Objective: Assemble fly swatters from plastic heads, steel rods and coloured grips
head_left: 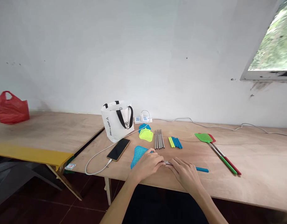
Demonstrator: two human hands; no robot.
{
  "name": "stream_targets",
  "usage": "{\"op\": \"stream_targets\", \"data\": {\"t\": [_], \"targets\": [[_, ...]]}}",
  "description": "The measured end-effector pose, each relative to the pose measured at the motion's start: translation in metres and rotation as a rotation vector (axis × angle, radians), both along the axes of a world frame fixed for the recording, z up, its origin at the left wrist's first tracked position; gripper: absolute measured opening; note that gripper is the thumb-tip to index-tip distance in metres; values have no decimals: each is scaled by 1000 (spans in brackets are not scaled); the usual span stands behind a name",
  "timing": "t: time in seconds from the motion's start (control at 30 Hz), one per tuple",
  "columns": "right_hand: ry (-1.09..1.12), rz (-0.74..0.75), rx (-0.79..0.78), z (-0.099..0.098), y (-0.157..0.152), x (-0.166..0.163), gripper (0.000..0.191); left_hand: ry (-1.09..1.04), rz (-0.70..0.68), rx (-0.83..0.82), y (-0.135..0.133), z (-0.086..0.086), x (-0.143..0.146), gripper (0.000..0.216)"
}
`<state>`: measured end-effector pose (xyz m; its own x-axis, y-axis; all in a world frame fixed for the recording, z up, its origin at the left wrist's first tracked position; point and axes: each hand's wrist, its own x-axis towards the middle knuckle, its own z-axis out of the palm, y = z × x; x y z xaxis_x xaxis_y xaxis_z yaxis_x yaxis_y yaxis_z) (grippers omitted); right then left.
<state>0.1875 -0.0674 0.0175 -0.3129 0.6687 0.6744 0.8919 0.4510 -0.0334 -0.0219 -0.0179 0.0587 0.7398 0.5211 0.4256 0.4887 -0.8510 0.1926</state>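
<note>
My left hand (150, 162) is closed at the neck of a blue fly swatter head (138, 153), which pokes out to its left. Fingers of my right hand (185, 173) wrap round a metal rod (168, 162), a short piece of which shows between the two hands. A blue handle (202, 170) sticks out past the right hand, in line with the rod. The join under my left fingers is hidden. Behind the hands lie several metal tubes (159, 139), short yellow and blue handles (175, 142), and loose yellow (146, 134) and blue (144, 126) swatter heads.
A phone (118, 149) on a white cable and a white bag (117, 121) stand left, near a power strip (143, 119). Green (204, 137) and red (231, 165) fly swatters lie right. A red bag (11, 108) sits on the other table, across a gap.
</note>
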Motion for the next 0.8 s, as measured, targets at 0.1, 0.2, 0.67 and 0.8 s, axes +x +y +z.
{"op": "stream_targets", "data": {"t": [0.1, 0.2, 0.67, 0.8], "targets": [[-13, -16, -40, -3, 0, 1, 42, 7, -18, -12, 1, 0, -1, 26], [-18, -5, -68, -3, 0, 2, 43, 7, -20, -14, 1, 0, -2, 28], [-35, 42, -22, 0, 1, 6, 41, 24, -14, -13, 3, 0, -3, 24], [-57, 46, 18, -1, 3, 7, 37, -4, -16, -38, 2, 1, -4, 24]]}}
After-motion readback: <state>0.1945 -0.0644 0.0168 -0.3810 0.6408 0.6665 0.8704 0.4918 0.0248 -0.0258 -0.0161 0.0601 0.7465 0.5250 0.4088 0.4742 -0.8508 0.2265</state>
